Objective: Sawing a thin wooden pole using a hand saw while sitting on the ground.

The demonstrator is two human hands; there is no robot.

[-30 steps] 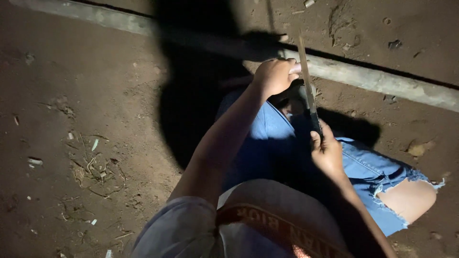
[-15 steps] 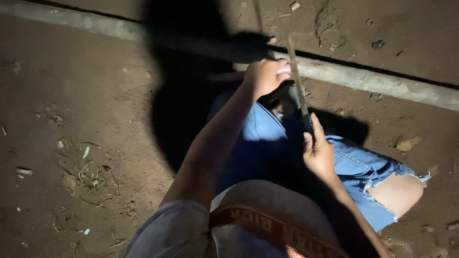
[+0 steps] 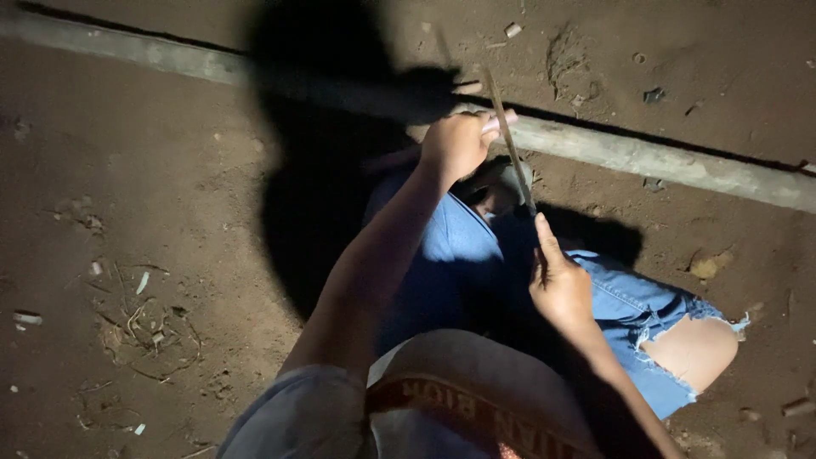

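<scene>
A thin, pale strip [image 3: 508,140], like a sliver of cane or bamboo, ran between the person's two hands. Its long axis was slanted: the far end rose above and just beyond the left hand [image 3: 459,143], and the near end came down and rightward to the right hand [image 3: 557,285]. From the left hand the strip lay immediately to the right, touching the fingertips, which curled round and pinched it at its upper part. The right hand gripped the lower end, its thumb stretched up along the strip and its other fingers folded on the shadowed side, where the exact hold could not be made out. Both hands were on the strip, so neither was nearer; the left held it farther from the body, the right close above the thigh.

Beneath the hands lay a bent knee in torn blue denim shorts [image 3: 633,310], and beyond the left hand a long grey pole [image 3: 680,161] crossed the dirt ground [image 3: 127,212].

Against the view of half a second before, the grips looked the same, the left high and the right low, and the strip kept much the same slant. The hands sat a shade farther right in the view, a shift that could have come from the head camera alone.
</scene>
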